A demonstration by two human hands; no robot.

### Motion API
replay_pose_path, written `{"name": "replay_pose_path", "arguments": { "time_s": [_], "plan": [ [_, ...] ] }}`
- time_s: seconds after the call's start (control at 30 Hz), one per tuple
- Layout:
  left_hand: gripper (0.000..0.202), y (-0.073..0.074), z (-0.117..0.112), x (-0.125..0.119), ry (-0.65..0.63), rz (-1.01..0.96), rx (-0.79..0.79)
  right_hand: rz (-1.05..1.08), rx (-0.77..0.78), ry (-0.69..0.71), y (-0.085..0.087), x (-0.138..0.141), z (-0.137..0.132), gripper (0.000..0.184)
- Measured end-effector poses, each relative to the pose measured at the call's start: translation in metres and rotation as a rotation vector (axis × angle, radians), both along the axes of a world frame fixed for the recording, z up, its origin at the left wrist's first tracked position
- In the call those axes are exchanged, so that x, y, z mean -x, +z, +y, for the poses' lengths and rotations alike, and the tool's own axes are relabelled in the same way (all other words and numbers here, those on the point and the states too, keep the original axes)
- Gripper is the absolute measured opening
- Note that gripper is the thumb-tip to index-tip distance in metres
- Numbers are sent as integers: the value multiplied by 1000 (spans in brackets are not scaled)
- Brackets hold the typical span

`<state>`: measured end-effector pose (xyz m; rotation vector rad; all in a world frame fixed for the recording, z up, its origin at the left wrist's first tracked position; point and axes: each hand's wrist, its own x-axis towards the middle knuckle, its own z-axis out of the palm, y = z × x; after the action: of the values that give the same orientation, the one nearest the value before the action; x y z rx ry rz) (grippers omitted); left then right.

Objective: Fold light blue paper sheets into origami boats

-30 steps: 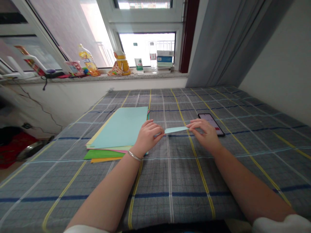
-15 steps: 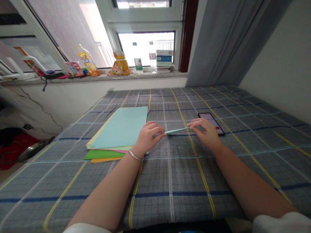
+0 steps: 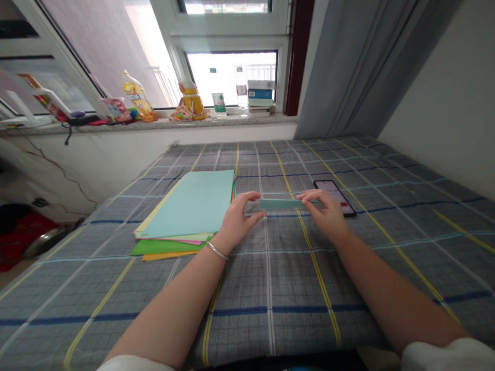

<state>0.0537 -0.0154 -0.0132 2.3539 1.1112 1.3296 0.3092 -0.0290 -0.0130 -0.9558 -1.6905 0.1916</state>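
Fingers of the right hand [image 3: 323, 214] pinch the right end of one aqua paper strip [image 3: 280, 204], which seems held just above the plaid-sheeted bed [image 3: 270, 288], toward its far edge, between paper stack [image 3: 189, 203] and phone [image 3: 335, 197]. Left hand [image 3: 242, 219] loosely curled at the strip's left end; can't tell if it's touching. Risk: one firm pinch only, so a slack grip could drop the strip onto the phone — uneven hand pressure could also bend or crease it. Counts: 1 strip, 1 phone, 1 stack with 5 colours showing — aqua, yellow, pink, green, orange. Also 1 metal bangle [image 3: 216, 251] above the left hand.
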Motion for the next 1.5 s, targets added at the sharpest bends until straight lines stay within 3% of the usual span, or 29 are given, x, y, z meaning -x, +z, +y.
{"name": "replay_pose_path", "arguments": {
  "time_s": [0.13, 0.3, 0.5, 0.67, 0.87, 1.1, 1.27, 1.4, 1.5],
  "plan": [
    [7, 3, -6, -7, 78, 45, -74, -114, -25, 28, -2, 7, -2, 6],
    [9, 8, -12, -8, 76, 100, -200, -318, -158, -102, 0, 8, -3, 6],
    [8, 10, -23, -18, 17, 148, -311, -406, -167, -36, 5, 32, -18, 8],
    [11, 7, -26, -21, -81, 162, -273, -431, -153, -6, 2, 37, -18, 10],
    [13, 10, -20, -14, -86, 39, -192, -411, -123, 21, 0, 21, -9, 10],
    [16, 16, -10, -4, 137, -65, -152, -363, -35, -23, -9, -6, 11, 9],
    [12, 6, -2, -1, 167, -223, -44, -355, 27, -122, -13, -16, 16, 9],
    [8, 3, -3, 0, 114, -202, -49, -261, 259, -195, -17, -14, 15, 8],
    [6, 6, -9, -1, -22, -58, -127, -43, 429, -86, -25, -9, 16, 14]
  ]
}}
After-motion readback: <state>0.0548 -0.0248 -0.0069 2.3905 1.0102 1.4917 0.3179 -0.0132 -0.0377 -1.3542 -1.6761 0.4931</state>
